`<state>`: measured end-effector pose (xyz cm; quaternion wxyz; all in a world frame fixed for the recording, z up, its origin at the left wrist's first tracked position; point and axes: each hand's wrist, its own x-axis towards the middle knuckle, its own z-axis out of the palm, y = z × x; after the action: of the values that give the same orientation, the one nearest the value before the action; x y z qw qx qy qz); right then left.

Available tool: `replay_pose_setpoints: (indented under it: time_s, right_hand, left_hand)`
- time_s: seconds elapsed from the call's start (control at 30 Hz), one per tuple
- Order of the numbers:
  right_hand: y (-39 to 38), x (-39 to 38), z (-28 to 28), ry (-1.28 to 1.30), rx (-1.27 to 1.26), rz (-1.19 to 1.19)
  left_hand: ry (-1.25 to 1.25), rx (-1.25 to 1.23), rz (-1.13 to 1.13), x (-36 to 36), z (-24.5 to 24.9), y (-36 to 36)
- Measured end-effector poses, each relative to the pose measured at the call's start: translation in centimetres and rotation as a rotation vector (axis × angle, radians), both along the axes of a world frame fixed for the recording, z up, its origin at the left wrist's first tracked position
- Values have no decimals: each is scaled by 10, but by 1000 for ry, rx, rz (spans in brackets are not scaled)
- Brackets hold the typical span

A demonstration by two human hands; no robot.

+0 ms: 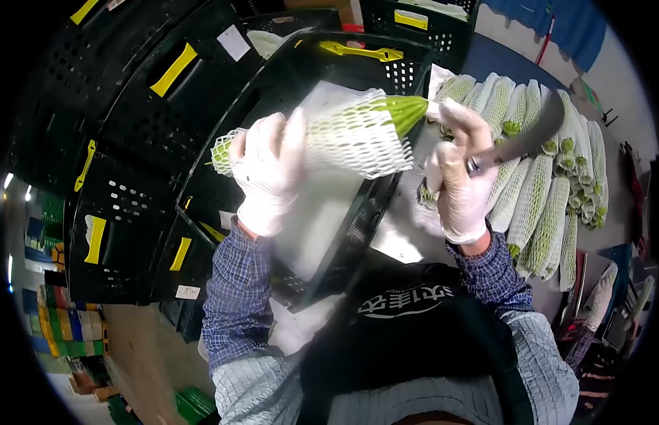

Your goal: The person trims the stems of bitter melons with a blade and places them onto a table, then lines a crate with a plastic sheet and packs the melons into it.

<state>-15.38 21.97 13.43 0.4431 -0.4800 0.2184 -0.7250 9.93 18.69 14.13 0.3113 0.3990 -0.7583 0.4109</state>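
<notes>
A green ridged vegetable (407,113) lies sideways in a white foam net sleeve (344,138), held above a dark crate. My left hand (269,170), in a white glove, is wrapped round the sleeve near its left end. In my gloved right hand (460,170) is a knife (531,131), its blade pointing up and to the right. The fingertips of that hand also touch the vegetable's pale right tip. Below the sleeve, the crate (375,212) has a whitish lining (319,212).
Many netted vegetables (535,205) are piled on the table (613,166) at the right. Dark crates with yellow handles (124,191) stand at the left, and another crate (450,32) is behind. A patterned sleeve of another person (579,347) shows at the lower right.
</notes>
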Motion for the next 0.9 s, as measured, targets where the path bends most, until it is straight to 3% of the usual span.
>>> replay_pose_setpoints:
  time_s: [0.13, 0.23, 0.33, 0.37, 0.43, 0.47, 0.63, 0.7, 0.8, 0.9]
  right_hand:
    - [-8, 25, 6, -53, 192, 137]
    - [-17, 31, 8, -125, 177, 202]
    - [-33, 18, 14, -123, 41, 328]
    - [-37, 7, 14, -57, 121, 396]
    - [-57, 5, 26, 27, -152, 463]
    - [-53, 0, 32, 67, -44, 519]
    - [-82, -2, 18, 136, -201, 712]
    - [-88, -1, 9, 105, -137, 794]
    - [-94, 3, -11, 6, -49, 730]
    - [-93, 17, 8, -47, -45, 643]
  left_hand:
    - [-9, -7, -70, -11, -2, 3]
    - [19, 90, -35, -18, -1, 9]
    - [209, 372, -88, -22, 12, 22]
    - [295, 450, -125, -22, 13, 22]
    - [255, 543, -95, -18, 22, 20]
    - [308, 666, -142, -16, 28, 22]
    - [510, 1443, -438, 2, 32, 16]
    - [623, 1608, -642, 5, 22, 12]
    - [759, 1785, -822, 2, 19, 13]
    - [1076, 1843, -762, -8, 33, 23]
